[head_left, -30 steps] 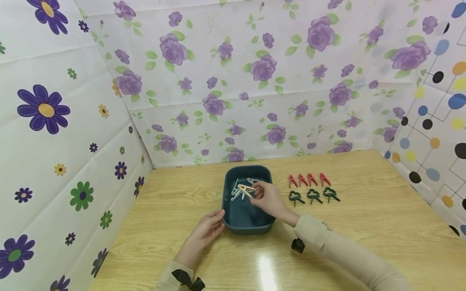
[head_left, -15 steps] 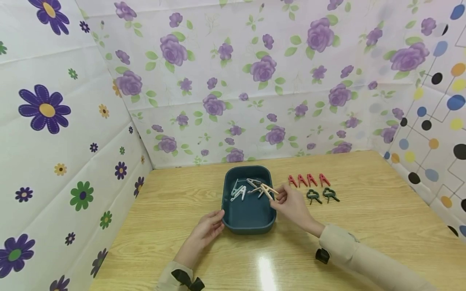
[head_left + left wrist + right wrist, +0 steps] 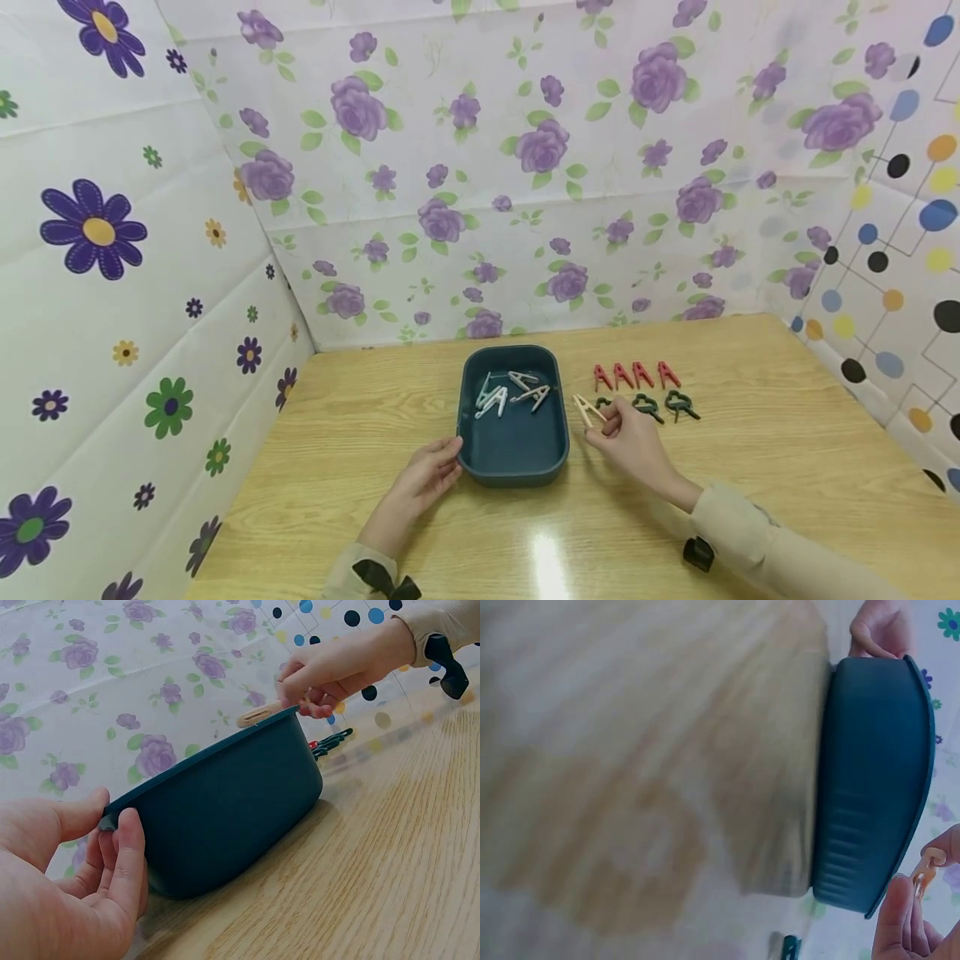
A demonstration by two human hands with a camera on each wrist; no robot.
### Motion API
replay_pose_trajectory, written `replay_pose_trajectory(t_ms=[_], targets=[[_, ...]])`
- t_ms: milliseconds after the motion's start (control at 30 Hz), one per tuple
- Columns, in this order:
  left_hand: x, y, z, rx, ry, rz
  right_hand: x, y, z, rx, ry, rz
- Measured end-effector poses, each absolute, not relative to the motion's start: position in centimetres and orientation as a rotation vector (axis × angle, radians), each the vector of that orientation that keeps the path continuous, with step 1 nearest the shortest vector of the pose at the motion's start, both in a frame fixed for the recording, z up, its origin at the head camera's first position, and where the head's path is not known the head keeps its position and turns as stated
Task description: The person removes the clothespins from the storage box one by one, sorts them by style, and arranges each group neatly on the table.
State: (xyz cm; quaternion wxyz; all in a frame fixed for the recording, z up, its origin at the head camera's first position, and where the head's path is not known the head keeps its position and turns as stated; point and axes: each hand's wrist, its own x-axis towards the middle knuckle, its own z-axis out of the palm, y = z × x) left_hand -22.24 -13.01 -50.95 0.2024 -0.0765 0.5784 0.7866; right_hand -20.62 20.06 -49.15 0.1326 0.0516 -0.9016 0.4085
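My right hand (image 3: 636,443) pinches a cream clothespin (image 3: 587,411) by one end, just right of the dark teal plastic tub (image 3: 513,478). In the right wrist view the clothespin (image 3: 926,871) shows between thumb and fingertips. My left hand (image 3: 424,477) holds the tub's left side. The left wrist view shows its thumb and fingers pinching the rim (image 3: 120,814). Inside the tub lie a white clothespin (image 3: 495,401), a pale green one (image 3: 483,388) and a pair of pinkish-grey ones (image 3: 522,379).
Right of the tub, several red clothespins (image 3: 623,377) stand in a row on the wooden table (image 3: 360,392). In front of them is a row of dark green clips (image 3: 680,404), the leftmost partly hidden by my right hand. Flowered cloth (image 3: 450,167) walls the back.
My right hand has carried the cream clothespin from over the tub rightward, past its right rim, to above the table. My left hand has stayed at the tub.
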Motion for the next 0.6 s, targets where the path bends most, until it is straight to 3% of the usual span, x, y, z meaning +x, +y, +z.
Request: replay_pose_trajectory(t_ms=[600], targets=[[-22.0, -13.0, -50.9, -0.197, 1.618, 2.196, -19.0, 23.4, -50.2, 0.106, -2.762, 0.995]])
